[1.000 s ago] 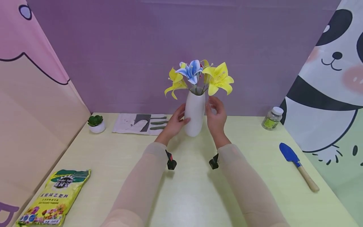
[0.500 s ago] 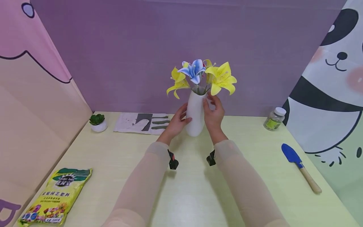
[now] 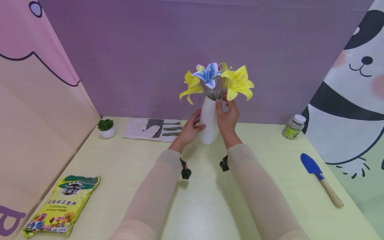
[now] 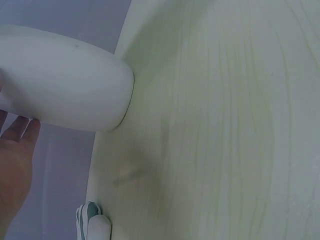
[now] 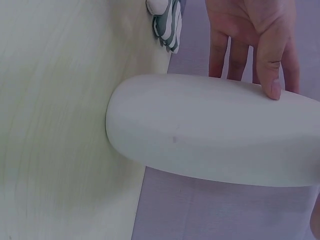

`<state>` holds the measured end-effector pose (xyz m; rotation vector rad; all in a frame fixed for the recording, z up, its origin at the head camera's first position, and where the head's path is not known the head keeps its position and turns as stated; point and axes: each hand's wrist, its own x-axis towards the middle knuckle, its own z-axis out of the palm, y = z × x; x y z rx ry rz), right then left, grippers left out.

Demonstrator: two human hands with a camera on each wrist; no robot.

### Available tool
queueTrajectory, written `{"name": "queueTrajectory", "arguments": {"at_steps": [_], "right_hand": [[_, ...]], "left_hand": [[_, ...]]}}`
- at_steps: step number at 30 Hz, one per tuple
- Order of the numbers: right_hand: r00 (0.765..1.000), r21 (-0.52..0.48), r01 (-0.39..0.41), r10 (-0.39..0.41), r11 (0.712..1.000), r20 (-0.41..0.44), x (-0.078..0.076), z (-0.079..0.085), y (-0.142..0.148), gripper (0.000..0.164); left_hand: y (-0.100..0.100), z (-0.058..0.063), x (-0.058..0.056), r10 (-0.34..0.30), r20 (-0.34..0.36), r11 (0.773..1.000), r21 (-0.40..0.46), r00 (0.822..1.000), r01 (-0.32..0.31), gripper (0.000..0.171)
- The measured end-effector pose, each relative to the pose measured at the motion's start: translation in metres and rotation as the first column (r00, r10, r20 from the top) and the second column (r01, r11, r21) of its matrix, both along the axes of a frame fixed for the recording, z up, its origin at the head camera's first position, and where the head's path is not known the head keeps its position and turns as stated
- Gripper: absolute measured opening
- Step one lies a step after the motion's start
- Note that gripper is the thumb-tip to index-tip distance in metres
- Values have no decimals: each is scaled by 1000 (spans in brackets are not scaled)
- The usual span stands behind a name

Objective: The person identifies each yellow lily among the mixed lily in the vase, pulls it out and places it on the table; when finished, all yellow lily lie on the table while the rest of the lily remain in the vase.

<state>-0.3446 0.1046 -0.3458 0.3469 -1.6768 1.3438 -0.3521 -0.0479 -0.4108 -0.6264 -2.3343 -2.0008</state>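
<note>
A white vase (image 3: pixel 209 120) stands on the table, holding yellow lilies (image 3: pixel 240 83) and a blue-and-white lily (image 3: pixel 209 74). A bit of red shows behind the blue bloom. My left hand (image 3: pixel 189 130) grips the vase's left side low down, thumb across the front; in the right wrist view the left hand (image 5: pixel 250 35) has its thumb on the white wall. Higher up, my right hand (image 3: pixel 228 116) holds the vase near its mouth, thumb on the near side and fingertips by the stems. Only an edge of the right hand (image 5: pixel 315 217) shows in the right wrist view.
Behind the left hand lies a flat white item (image 3: pixel 141 128) with a grey patch and green strips. Left of it is a potted succulent (image 3: pixel 106 128). A yellow fertilizer bag (image 3: pixel 63 205) lies front left. At right are a lidded jar (image 3: pixel 293 127) and a blue trowel (image 3: pixel 319 178).
My right hand has come in from beside the vase and up to its mouth, thumb now against it. The left hand keeps its hold. The whole head view has shifted slightly.
</note>
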Motion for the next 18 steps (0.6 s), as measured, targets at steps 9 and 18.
{"name": "queueTrajectory", "arguments": {"at_steps": [9,18], "right_hand": [[994,31,108,-108,994,18,3,6,-6,29],[991,55,128,-130,990,28,3,11,-3,30]], "left_hand": [[1,1,2,0,0,1000,-1,1000,0,71],[1,2,1,-10,-12,1000,11,1000,10,71]]}}
